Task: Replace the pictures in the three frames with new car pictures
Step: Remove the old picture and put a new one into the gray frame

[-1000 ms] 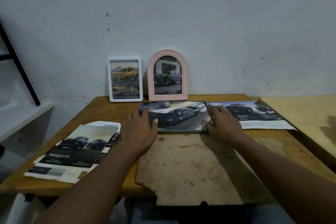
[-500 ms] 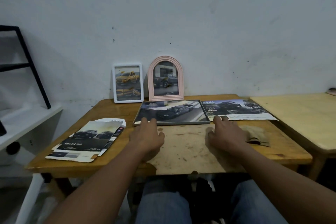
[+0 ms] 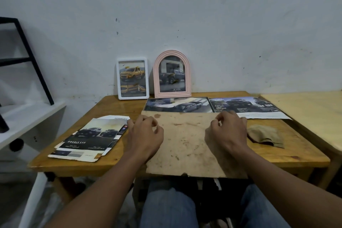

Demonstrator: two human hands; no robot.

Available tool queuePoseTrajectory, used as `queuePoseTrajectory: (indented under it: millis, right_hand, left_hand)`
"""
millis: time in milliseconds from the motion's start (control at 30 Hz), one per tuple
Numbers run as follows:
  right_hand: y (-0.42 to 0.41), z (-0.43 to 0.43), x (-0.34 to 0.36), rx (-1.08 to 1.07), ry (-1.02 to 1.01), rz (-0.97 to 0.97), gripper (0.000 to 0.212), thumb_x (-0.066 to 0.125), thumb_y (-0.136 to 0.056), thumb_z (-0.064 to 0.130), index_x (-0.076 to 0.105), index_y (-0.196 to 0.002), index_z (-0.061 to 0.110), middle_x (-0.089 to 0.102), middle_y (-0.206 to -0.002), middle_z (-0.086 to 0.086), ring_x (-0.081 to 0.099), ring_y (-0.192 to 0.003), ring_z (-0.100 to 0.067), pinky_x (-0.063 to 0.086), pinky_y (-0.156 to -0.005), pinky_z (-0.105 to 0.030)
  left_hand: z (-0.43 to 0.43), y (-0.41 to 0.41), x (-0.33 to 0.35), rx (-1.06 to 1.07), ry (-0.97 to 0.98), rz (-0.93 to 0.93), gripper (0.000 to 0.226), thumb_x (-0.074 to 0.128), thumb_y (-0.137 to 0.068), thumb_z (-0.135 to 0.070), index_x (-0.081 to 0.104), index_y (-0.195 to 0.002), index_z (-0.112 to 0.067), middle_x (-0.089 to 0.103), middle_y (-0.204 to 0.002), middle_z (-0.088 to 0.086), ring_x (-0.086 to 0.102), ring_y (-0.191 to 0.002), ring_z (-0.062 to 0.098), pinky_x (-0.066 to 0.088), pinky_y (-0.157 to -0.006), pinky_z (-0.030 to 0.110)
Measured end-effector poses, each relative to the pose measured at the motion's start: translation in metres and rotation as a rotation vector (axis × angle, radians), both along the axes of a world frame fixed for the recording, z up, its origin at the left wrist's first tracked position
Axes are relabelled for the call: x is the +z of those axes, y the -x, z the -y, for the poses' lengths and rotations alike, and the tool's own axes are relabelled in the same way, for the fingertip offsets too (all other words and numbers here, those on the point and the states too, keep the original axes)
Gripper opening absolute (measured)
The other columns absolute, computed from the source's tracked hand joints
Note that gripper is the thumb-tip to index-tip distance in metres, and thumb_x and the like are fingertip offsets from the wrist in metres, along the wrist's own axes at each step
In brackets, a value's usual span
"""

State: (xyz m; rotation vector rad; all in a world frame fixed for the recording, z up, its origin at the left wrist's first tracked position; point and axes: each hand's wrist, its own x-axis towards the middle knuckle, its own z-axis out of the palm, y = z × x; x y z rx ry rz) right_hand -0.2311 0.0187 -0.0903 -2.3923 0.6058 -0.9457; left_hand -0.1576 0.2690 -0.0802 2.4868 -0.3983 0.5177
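Brown backing board (image 3: pixel 185 140) lies mid-picture, its far edge overlapping the flat frame (image 3: pixel 177 105). The left hand (image 3: pixel 144 135) and right hand (image 3: pixel 228 131) curl fingers onto it; pinching or not, I can't tell. Looks like closing the third frame: the board needs squaring in.

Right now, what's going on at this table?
A seated person has both hands on a stained brown backing board, the left hand at its left edge, the right hand near its far edge, fingers curled; whether they grip it is unclear. The board overlaps a flat frame holding a car picture. A white frame and a pink arched frame stand against the wall, each showing a truck.
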Motion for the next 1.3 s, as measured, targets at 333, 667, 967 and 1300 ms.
queuePoseTrajectory:
  millis: [333, 667, 967, 1300]
  right_hand:
    - [-0.072, 0.009, 0.024, 0.127, -0.078, 0.049, 0.009, 0.060, -0.087, 0.031, 0.067, -0.085, 0.025, 0.061, -0.101, 0.009, 0.047, -0.106, -0.027, 0.033, -0.081, -0.033]
    - [-0.159, 0.042, 0.036, 0.112, 0.098, -0.028, 0.016, 0.060, -0.086, 0.039, 0.067, -0.097, 0.030, 0.058, -0.125, 0.013, 0.035, -0.117, -0.021, 0.036, -0.081, -0.029]
    - [-0.184, 0.046, 0.010, 0.166, 0.163, -0.162, 0.029, 0.052, -0.082, 0.052, 0.064, -0.102, 0.035, 0.056, -0.129, 0.009, 0.037, -0.125, -0.025, 0.034, -0.097, -0.037]
    - [-0.172, 0.042, 0.004, 0.161, 0.066, -0.174, 0.026, 0.057, -0.092, 0.042, 0.064, -0.111, 0.026, 0.057, -0.125, 0.002, 0.044, -0.120, -0.024, 0.043, -0.097, -0.043]
  left_hand:
    - [0.019, -0.088, 0.017, -0.035, 0.033, 0.040, 0.031, 0.064, -0.092, -0.042, 0.071, -0.117, -0.025, 0.057, -0.133, -0.010, 0.043, -0.124, 0.021, 0.046, -0.095, 0.038]
    - [0.049, -0.174, 0.024, -0.123, -0.010, 0.026, 0.044, 0.063, -0.093, -0.042, 0.063, -0.133, -0.025, 0.048, -0.148, -0.005, 0.030, -0.135, 0.027, 0.040, -0.104, 0.041]
    - [0.048, -0.197, 0.001, -0.124, -0.051, -0.047, 0.049, 0.064, -0.092, -0.043, 0.059, -0.138, -0.028, 0.044, -0.152, -0.004, 0.028, -0.140, 0.024, 0.038, -0.108, 0.042]
    - [0.047, -0.197, -0.006, -0.171, -0.038, -0.062, 0.045, 0.065, -0.092, -0.037, 0.063, -0.135, -0.023, 0.059, -0.138, -0.005, 0.044, -0.130, 0.021, 0.044, -0.101, 0.038]
